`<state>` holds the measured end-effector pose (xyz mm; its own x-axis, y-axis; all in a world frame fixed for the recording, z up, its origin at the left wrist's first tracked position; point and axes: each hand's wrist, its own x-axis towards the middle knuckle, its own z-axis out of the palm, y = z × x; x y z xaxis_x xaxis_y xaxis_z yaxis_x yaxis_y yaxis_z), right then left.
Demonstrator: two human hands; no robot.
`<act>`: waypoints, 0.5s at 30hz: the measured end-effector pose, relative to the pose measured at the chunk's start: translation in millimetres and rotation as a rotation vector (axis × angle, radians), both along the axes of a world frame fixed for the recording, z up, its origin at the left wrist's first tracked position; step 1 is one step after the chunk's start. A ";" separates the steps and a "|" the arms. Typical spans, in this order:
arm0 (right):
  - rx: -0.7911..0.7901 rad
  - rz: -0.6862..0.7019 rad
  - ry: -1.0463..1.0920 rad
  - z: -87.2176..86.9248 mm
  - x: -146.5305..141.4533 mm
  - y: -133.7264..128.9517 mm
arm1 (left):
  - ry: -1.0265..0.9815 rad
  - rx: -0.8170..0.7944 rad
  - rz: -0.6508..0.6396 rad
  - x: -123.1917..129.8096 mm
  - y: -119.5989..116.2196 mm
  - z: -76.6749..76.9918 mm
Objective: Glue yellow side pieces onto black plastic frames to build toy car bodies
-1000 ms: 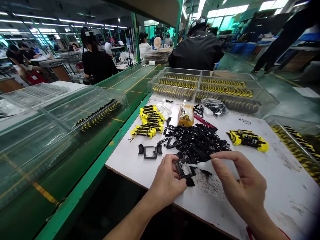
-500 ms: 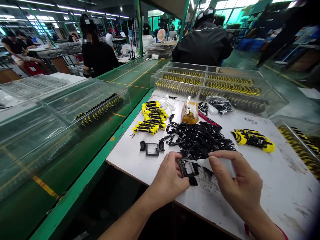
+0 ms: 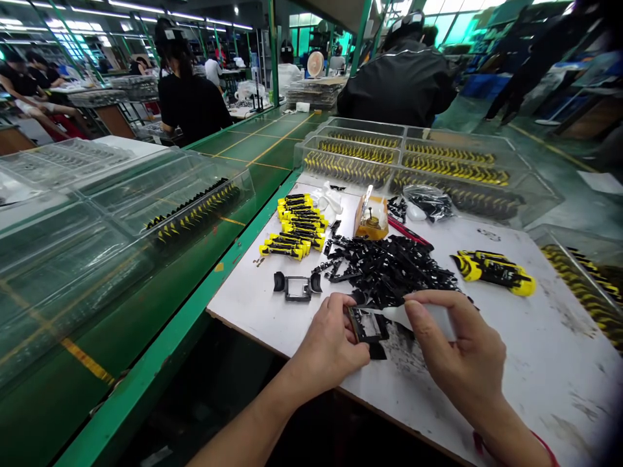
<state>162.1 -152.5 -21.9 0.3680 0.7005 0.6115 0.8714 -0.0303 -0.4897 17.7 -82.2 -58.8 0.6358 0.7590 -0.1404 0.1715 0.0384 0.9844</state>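
My left hand [image 3: 335, 334] grips a small black plastic frame [image 3: 368, 326] by its left end, tilted just above the worktable. In my right hand [image 3: 455, 344], thumb and fingers pinch a white squeeze bottle [image 3: 398, 315] whose tapered nozzle points left at the frame's upper edge; most of its body is hidden by the fingers. Whether the tip touches the frame, I cannot tell. Behind both hands lies a heap of black plastic parts [image 3: 394, 269]. A similar black frame with two curved ends [image 3: 298, 287] rests on the table to the left.
Yellow-and-black pieces [image 3: 296, 227] lie stacked at the back left, with others [image 3: 494, 272] on the right. An amber container [image 3: 370, 220] and a red tool [image 3: 411, 232] stand behind the heap. Clear trays [image 3: 403, 146] line the back. A green conveyor [image 3: 160, 331] runs along the left.
My right hand has shifted slightly left, bringing the bottle's nozzle closer along the frame's upper edge. My left hand and the frame are nearly still.
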 end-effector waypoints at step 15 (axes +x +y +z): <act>-0.025 -0.067 0.046 -0.2 1.1 -2.8 | -0.021 0.009 -0.017 -0.4 2.5 -8.4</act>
